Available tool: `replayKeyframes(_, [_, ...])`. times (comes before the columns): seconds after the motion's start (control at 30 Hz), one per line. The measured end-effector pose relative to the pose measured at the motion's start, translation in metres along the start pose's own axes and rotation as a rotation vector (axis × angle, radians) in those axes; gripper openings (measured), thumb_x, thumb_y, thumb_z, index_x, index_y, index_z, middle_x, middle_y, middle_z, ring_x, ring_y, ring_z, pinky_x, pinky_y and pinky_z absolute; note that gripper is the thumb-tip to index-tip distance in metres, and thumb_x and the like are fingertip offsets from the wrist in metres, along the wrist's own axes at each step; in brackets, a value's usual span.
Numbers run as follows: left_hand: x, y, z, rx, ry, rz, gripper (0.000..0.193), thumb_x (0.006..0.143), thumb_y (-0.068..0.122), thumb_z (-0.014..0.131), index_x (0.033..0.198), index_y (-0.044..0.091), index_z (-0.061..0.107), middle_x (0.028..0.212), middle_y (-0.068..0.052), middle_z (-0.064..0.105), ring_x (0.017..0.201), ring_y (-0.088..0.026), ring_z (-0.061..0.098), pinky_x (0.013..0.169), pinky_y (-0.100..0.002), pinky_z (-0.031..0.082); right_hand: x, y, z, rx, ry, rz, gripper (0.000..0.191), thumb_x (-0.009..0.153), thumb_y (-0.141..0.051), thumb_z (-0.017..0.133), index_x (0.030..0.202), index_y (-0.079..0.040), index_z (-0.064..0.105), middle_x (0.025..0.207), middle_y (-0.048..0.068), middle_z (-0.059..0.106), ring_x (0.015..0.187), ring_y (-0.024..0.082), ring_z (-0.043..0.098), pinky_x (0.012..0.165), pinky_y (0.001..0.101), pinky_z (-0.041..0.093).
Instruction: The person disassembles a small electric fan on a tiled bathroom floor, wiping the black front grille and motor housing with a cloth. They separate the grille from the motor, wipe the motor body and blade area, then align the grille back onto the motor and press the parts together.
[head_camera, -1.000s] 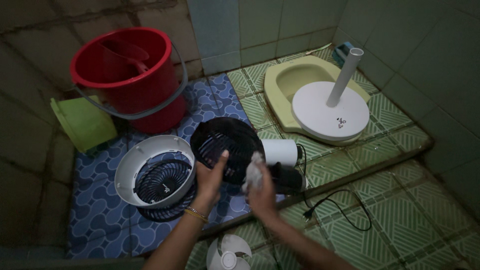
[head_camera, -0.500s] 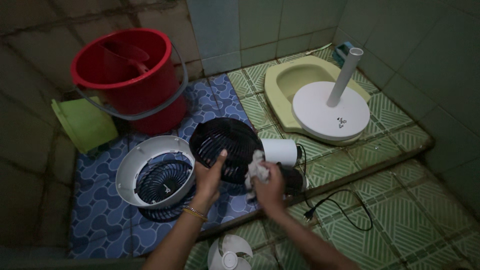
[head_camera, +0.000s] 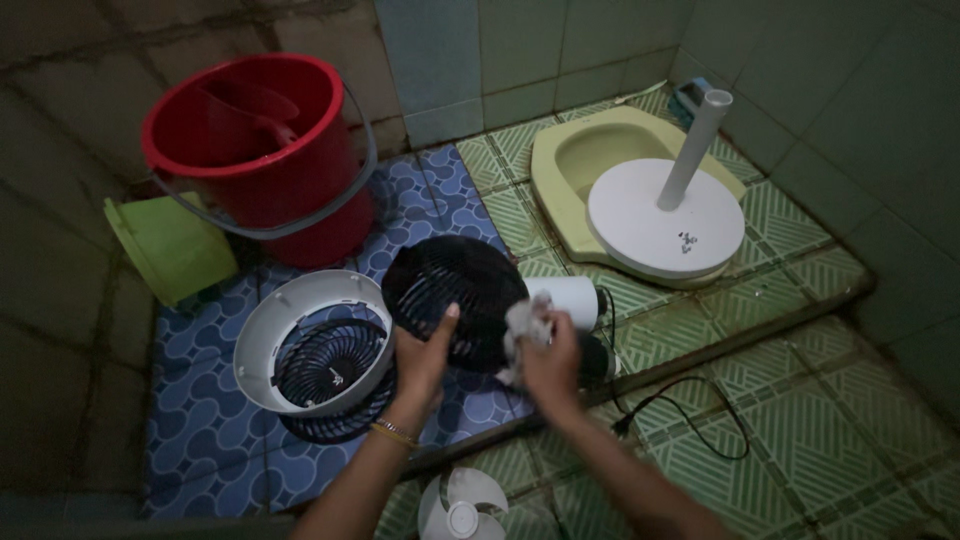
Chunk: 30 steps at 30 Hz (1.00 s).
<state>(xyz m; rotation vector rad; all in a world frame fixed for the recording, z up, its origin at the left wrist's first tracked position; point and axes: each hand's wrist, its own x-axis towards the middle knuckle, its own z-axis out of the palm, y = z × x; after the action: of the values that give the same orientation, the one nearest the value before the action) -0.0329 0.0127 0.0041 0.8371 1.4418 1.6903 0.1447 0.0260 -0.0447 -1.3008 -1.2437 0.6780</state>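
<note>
While my left hand (head_camera: 425, 352) grips the lower rim of the black fan grille (head_camera: 455, 300), tilted above the blue patterned floor, my right hand (head_camera: 550, 362) pinches a crumpled white cloth (head_camera: 522, 325) against it. The grille looks light, thin-ribbed, bendable; I judge the rim the safest hold.
</note>
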Motion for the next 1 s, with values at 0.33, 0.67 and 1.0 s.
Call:
replayKeyframes(0.33, [0.002,0.011,0.005,-0.028,0.016,-0.033,0.098,0.077,0.025,0.086,0.153,-0.001,0.03,0.149,-0.017,0.05,0.134,-0.026,0.052,0.113,-0.037,0.04,-0.039,0.015,-0.012,0.102,-0.01,-0.065,0.033,0.081,0.004,0.064,0.111,-0.006,0.056,0.105,0.009,0.062,0.103,0.021,0.063,0.091,0.0348,0.052])
replayKeyframes(0.67, [0.004,0.009,0.003,-0.026,-0.009,-0.052,0.095,0.077,0.028,0.085,0.151,0.0,0.033,0.146,-0.017,0.053,0.131,-0.026,0.055,0.112,-0.037,0.042,0.003,0.0,0.006,0.315,0.027,0.127,0.027,0.087,0.003,0.061,0.111,-0.008,0.056,0.098,0.007,0.064,0.088,0.017,0.064,0.077,0.0315,0.053])
replayKeyframes(1.0, [0.007,-0.001,0.004,0.048,0.022,-0.038,0.1,0.077,0.035,0.087,0.148,-0.007,0.031,0.146,-0.019,0.05,0.13,-0.025,0.053,0.112,-0.036,0.038,0.022,-0.03,0.001,0.446,-0.041,0.339,0.022,0.093,-0.007,0.059,0.113,-0.011,0.052,0.089,0.01,0.059,0.07,0.027,0.056,0.059,0.0399,0.046])
